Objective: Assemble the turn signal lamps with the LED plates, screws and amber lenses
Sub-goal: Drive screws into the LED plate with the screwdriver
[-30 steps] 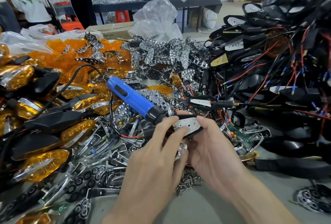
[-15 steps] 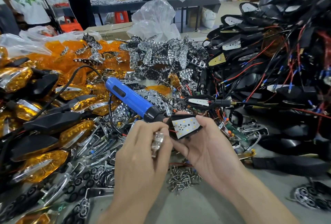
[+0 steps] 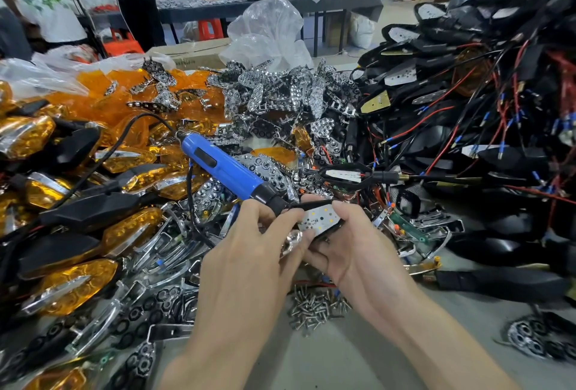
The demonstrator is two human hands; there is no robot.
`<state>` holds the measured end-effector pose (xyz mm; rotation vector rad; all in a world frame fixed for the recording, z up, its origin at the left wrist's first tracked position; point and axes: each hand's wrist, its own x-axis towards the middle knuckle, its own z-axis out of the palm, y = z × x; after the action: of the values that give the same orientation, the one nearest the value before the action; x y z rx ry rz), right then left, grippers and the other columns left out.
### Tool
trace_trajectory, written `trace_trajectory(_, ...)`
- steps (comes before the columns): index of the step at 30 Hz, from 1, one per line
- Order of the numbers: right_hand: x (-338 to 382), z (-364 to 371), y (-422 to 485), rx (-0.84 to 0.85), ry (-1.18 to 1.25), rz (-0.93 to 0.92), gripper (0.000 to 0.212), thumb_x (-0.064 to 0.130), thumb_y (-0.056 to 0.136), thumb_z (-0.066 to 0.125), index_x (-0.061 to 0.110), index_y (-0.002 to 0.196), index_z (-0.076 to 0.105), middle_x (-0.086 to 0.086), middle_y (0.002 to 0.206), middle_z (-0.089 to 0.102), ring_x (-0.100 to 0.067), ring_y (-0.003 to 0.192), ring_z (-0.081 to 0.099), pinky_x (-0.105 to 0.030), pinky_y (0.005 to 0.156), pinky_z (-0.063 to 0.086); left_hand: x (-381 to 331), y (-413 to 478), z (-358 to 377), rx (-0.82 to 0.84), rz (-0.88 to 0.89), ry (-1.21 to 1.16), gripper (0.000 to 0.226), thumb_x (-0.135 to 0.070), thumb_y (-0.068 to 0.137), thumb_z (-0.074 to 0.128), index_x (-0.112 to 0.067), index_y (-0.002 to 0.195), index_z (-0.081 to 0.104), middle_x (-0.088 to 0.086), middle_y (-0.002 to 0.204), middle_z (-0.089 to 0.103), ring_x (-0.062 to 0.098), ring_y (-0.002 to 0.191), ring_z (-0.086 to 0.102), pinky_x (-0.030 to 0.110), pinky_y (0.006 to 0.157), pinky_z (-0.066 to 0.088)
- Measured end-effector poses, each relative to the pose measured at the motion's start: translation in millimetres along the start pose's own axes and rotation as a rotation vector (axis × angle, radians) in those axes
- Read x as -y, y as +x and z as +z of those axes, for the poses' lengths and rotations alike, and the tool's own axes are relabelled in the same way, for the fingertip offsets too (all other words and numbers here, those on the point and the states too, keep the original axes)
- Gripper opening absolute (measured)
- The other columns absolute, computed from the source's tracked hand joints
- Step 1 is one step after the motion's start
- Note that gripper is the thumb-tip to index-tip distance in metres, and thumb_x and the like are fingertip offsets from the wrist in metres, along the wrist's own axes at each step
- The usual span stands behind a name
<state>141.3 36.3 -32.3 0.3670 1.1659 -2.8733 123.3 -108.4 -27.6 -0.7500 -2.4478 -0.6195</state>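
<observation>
black lamp shell [image 3: 334, 228] in left grip [image 3: 246, 260], right grip [image 3: 353, 250], heaps [image 3: 131, 229] close

Blue screwdriver [image 3: 224, 168], amber lenses [image 3: 131, 230], black housings [image 3: 486, 152], white dotted LED plate [image 3: 319, 218]

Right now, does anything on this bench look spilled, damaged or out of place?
Some chrome reflectors lie strewn on the amber lens pile, off their heap; screws sit loose on the table. No damage visible.
</observation>
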Motion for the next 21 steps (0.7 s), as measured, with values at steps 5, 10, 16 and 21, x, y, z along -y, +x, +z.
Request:
trace_trajectory(5, -2.5, 1.0, 0.3, -0.008, 0.014, -0.031, 0.037, 0.018, 0.106, 0.039, 0.006, 0.109, 0.074, -0.014, 0.101, 0.076, -0.018, 0.071, 0.071, -0.031, 0.063, 0.061, -0.5, 0.2, 0.5, 0.013, -0.033, -0.03, 0.023, -0.044, 0.091, 0.061, -0.038, 0.113, 0.067, -0.01, 0.093, 0.048, 0.007, 0.057, 0.043, 0.013, 0.041, 0.024)
trace_trajectory(10, 2.2, 2.4, -2.2, -0.036, 0.019, -0.054, 0.037, 0.018, 0.108, 0.037, -0.001, 0.116, 0.068, -0.022, 0.109, 0.076, -0.027, 0.089, 0.077, -0.034, 0.066, 0.063, 6.2, 1.3, -12.8, -0.036, -0.124, -0.111, 0.032, -0.047, 0.1, 0.045, -0.033, 0.12, 0.065, -0.017, 0.107, 0.057, 0.002, 0.065, 0.057, 0.014, 0.051, 0.042)
trace_trajectory(16, 16.9, 3.4, -4.5, -0.118, 0.072, -0.069, 0.033, 0.02, 0.108, 0.039, 0.0, 0.122, 0.061, -0.026, 0.12, 0.071, -0.027, 0.086, 0.077, -0.036, 0.066, 0.064, 16.0, 1.5, -27.1, 0.063, -0.117, -0.062, 0.03, -0.039, 0.095, 0.052, -0.031, 0.117, 0.07, -0.016, 0.101, 0.075, 0.009, 0.082, 0.073, 0.03, 0.055, 0.057)
trace_trajectory(21, 22.4, 2.4, -9.1, -0.09, 0.071, -0.087, 0.036, 0.021, 0.108, 0.037, -0.001, 0.131, 0.056, -0.026, 0.123, 0.07, -0.028, 0.095, 0.075, -0.037, 0.074, 0.065, 23.1, 2.3, -24.8, 0.08, -0.141, -0.106, 0.024, -0.034, 0.089, 0.059, -0.032, 0.112, 0.067, -0.027, 0.098, 0.066, 0.004, 0.074, 0.066, 0.025, 0.059, 0.052)
